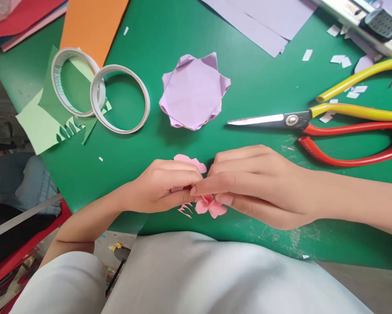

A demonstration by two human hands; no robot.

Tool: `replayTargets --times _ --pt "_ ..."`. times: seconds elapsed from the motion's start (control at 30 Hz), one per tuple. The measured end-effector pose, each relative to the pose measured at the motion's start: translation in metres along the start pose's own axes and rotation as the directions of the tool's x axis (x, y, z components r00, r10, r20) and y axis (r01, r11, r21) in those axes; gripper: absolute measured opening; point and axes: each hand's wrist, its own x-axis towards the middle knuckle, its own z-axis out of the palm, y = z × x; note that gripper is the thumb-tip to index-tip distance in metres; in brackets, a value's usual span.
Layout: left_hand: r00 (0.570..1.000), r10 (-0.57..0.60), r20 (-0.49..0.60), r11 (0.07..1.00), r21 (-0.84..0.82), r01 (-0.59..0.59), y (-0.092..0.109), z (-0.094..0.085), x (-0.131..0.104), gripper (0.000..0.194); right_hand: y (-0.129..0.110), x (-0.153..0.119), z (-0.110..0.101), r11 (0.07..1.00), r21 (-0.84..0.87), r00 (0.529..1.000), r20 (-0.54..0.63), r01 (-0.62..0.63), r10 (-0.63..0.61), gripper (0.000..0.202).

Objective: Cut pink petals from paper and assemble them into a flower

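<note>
Table was a big green one, scissors lying beyond my right hand, whose thumb and fingertips were nearly together. Tape rolls overlapped up left. My left hand was curled, couldn't tell its grip tbh. Purple flower sat past both hands; little pink flower was pinched in my right.

A green table holds scissors, tape rings (two) and paper.

Green worktop here, lilac folded paper, pink petals, orange sheet, and scissors showing one yellow handle, one red, with black by the silver blade!
</note>
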Motion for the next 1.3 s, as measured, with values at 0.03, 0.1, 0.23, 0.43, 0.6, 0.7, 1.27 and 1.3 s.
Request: replayTargets --times 0.03,0.1,0.23,0.43,0.6,0.7,1.27,1.3 --pt "1.000 -0.001 -0.006 1.000 -0.004 0.001 0.000 0.000 0.000 0.023 0.000 0.000 0.000 1.000 0.017 1.000 -0.015 -0.010 0.011 0.020" --pt "1.000 -0.009 -0.013 1.000 -0.019 0.009 0.000 0.001 0.000 0.022 -0.001 0.001 0.000 0.997 0.067 0.999 -0.039 -0.024 0.027 0.018" --pt "0.999 -0.025 -0.031 0.998 -0.061 0.023 -0.002 0.001 -0.001 0.022 -0.002 0.000 -0.001 0.993 0.111 0.996 -0.074 -0.035 0.043 0.016" --pt "0.992 -0.098 -0.079 0.987 -0.136 0.086 -0.004 0.001 -0.005 0.015 -0.006 -0.001 -0.004 0.992 0.105 0.989 -0.116 -0.077 0.089 0.017" --pt "0.978 -0.162 -0.133 0.967 -0.220 0.131 -0.003 0.002 -0.004 0.015 -0.007 -0.002 -0.004 0.991 0.070 0.982 -0.148 -0.111 0.120 0.023" --pt "0.949 -0.241 -0.204 0.943 -0.279 0.179 -0.002 0.002 -0.004 0.017 -0.007 -0.004 -0.002 0.989 0.060 0.968 -0.203 -0.135 0.145 0.030" --pt "0.846 -0.349 -0.402 0.903 -0.385 0.190 -0.006 0.014 -0.006 0.016 -0.005 0.001 0.002 0.980 -0.092 0.953 -0.266 -0.175 0.145 0.006" --pt "0.845 -0.325 -0.424 0.915 -0.368 0.167 -0.007 0.014 -0.006 0.015 -0.005 0.001 0.002 0.982 -0.075 0.953 -0.266 -0.172 0.147 0.006"
